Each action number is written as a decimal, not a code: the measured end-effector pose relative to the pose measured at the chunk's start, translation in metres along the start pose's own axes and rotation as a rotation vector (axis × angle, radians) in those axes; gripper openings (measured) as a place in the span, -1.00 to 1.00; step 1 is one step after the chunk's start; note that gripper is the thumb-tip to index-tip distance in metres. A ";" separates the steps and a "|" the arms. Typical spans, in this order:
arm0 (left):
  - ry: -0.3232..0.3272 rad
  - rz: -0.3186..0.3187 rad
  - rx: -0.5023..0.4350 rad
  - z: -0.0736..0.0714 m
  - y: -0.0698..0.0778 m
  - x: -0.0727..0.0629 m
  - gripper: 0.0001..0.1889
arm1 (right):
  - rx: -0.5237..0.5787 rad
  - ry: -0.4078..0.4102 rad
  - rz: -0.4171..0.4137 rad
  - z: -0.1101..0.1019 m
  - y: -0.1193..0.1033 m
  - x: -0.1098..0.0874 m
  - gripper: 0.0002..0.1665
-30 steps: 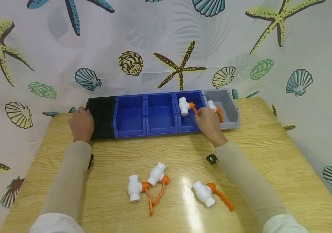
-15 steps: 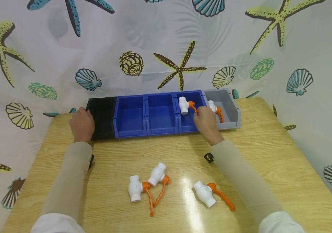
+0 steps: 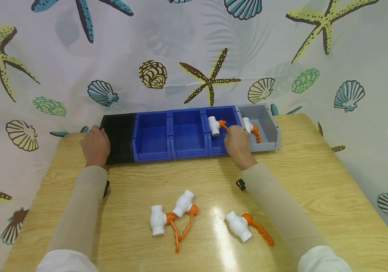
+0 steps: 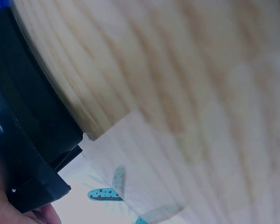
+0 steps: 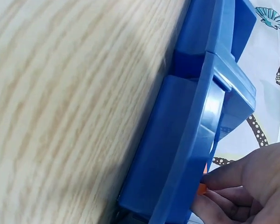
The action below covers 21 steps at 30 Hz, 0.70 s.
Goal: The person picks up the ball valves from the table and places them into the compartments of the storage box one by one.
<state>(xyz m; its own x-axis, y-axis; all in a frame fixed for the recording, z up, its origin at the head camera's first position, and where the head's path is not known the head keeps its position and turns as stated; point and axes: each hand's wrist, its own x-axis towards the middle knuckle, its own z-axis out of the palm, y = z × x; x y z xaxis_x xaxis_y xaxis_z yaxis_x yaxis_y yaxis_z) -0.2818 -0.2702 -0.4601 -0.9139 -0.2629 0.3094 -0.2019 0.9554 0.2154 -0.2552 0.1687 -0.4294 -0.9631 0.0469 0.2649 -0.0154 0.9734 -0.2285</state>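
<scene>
Clock face centred on the head view. A wood-grained table [image 3: 316, 177] is noted across the lower half, with glare [image 3: 227, 241] seen between 5 and 6 o'clock. Behind it a pale cloth [image 3: 180, 34] is hung, printed with sea motifs: a brown starfish [image 3: 210, 81] is recorded between 12 and 1, a brown round shell [image 3: 153, 74] at 11, a cream scallop [image 3: 22, 135] at 9, a yellow starfish [image 3: 325, 22] near 2.
</scene>
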 end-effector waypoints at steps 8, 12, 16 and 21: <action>0.002 0.002 -0.013 -0.001 0.001 -0.002 -0.57 | -0.050 -0.025 -0.039 0.005 0.000 0.001 -0.87; 0.006 0.001 -0.012 -0.001 0.000 -0.001 -0.56 | -0.053 -0.015 -0.049 0.007 0.001 0.002 -0.89; 0.008 0.001 -0.015 0.000 0.000 -0.001 -0.55 | -0.058 -0.020 -0.043 0.008 0.000 0.002 -0.87; 0.012 -0.001 -0.011 0.002 0.000 0.000 -0.54 | -0.063 -0.055 -0.019 0.010 0.000 0.002 -0.88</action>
<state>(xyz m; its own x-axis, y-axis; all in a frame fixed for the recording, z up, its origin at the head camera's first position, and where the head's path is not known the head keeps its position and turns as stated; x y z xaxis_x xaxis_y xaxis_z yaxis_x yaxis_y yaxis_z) -0.2823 -0.2701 -0.4618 -0.9095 -0.2653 0.3200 -0.1988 0.9537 0.2258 -0.2595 0.1663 -0.4383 -0.9762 0.0180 0.2160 -0.0181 0.9863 -0.1639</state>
